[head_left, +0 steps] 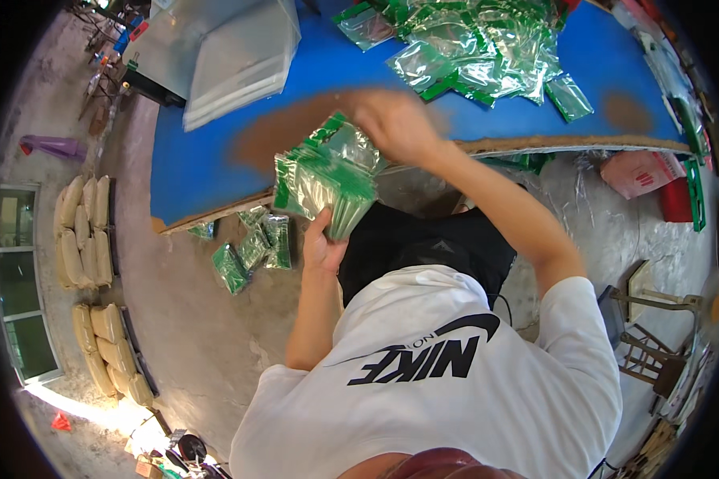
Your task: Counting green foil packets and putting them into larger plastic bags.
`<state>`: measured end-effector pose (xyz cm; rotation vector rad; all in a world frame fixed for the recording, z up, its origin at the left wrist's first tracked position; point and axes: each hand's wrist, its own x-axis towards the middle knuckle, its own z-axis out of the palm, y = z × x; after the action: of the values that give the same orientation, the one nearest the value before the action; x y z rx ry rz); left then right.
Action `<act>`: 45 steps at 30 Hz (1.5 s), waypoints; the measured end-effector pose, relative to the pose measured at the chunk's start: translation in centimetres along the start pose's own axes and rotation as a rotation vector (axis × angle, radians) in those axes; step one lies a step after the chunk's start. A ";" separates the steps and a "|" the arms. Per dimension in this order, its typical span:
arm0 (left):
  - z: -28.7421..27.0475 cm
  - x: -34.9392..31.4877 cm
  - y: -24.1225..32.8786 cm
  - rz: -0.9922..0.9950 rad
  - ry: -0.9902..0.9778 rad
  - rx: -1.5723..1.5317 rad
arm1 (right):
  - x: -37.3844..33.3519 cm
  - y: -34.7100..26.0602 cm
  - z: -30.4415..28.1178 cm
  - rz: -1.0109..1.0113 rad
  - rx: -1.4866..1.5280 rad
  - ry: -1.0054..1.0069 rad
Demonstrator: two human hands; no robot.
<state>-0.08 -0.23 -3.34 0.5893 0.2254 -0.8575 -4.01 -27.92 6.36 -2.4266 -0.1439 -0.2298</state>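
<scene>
My left hand [325,246] grips a thick, fanned stack of clear plastic bags with green edges [327,188] from below, in front of the table's near edge. At the top of the stack, one bag [351,145] sticks up apart from the others. Close beside that bag is my right hand [399,126], its fingers curled and smeared by motion; whether they pinch the bag I cannot tell. Beyond my right hand, a loose heap of similar green-edged bags [487,52] covers part of the blue table [327,72].
Clear plastic sheets [244,60] lie at the table's left end. Bundled green packets [254,246] rest on the floor below the left edge. A red bin [675,199] and a pink bag [641,173] stand at right, near a stool [651,327]. Tan sacks [104,343] are stacked far left.
</scene>
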 end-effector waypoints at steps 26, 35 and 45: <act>0.0 -0.2 -0.7 -0.123 -0.063 0.037 | -2.6 -1.3 -3.4 0.103 0.116 -0.163; 1.7 -1.1 -1.8 -0.101 -0.235 -0.016 | -2.2 4.7 -2.5 0.170 -0.724 0.161; 0.7 -1.2 -1.7 -0.088 -0.174 -0.016 | -0.7 10.0 -6.1 0.513 -0.828 0.682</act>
<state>-2.21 -0.78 -2.94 0.4893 0.1001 -0.9855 -3.87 -39.53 4.45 -2.8776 1.0466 -1.0066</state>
